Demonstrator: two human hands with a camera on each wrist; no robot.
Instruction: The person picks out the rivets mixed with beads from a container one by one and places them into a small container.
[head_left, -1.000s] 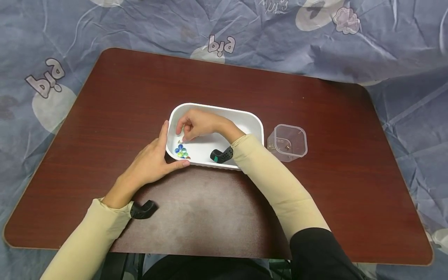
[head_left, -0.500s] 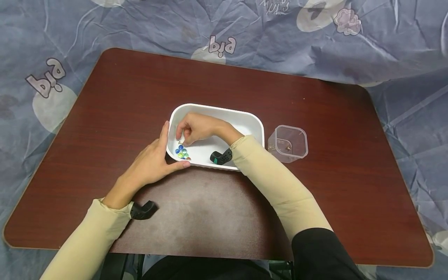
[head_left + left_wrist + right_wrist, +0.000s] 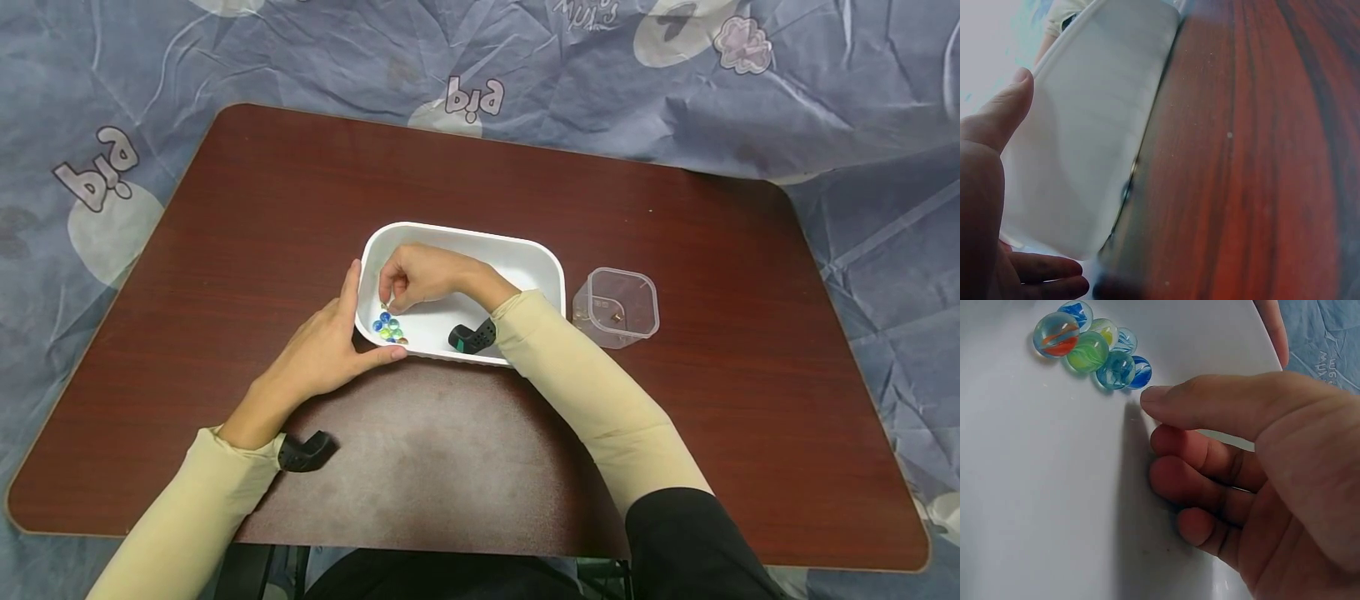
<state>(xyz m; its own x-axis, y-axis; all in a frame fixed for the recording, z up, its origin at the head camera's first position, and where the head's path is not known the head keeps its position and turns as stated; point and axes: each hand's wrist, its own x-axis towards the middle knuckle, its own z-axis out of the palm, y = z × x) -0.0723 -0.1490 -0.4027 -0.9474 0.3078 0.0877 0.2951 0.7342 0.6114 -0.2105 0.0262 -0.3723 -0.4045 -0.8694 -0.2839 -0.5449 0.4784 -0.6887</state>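
A white tray (image 3: 517, 254) lies on the brown table, with several glass marbles (image 3: 389, 330) grouped at its near left corner. My left hand (image 3: 318, 346) braces that corner, thumb along the near wall and fingers against the left end; in the left wrist view the thumb (image 3: 1010, 106) lies at the outer wall. My right hand (image 3: 427, 271) reaches down inside the tray, fingers bent, thumb and index tips right at a small marble above the group. In the right wrist view the thumb tip (image 3: 1155, 400) is beside a dark blue marble (image 3: 1140, 372); the index tip is hidden, so I cannot tell whether it pinches one.
A clear plastic container (image 3: 621, 304) stands to the right of the tray, with a small brownish spot showing at its bottom. Blue printed cloth (image 3: 322, 58) surrounds the table (image 3: 720, 392). Black wrist cameras (image 3: 307, 452) sit on both wrists.
My right hand has lowered slightly toward the near side of the tray, its fingertips coming closer to the small marble. The left hand, tray and container stay in place.
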